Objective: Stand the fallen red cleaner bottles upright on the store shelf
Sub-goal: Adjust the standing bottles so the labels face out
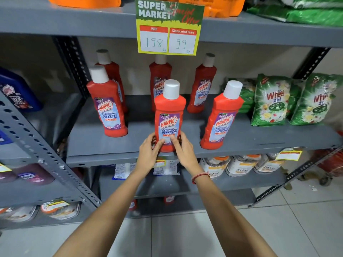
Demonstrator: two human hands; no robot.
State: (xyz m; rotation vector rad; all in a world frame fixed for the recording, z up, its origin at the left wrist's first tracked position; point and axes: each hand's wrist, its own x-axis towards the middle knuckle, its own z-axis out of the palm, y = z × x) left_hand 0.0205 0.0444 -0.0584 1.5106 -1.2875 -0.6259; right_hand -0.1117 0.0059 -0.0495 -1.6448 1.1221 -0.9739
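Upright on the grey shelf (130,145), both hands apparently clasp one red bottle (169,108).

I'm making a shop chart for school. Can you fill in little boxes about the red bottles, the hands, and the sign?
red bottles: six, all upright on the grey shelf
held bottle: front middle bottle
left hand: gripping its base
right hand: gripping its base
price sign: 198 marked down to 99
neighbours: green detergent bags to the right
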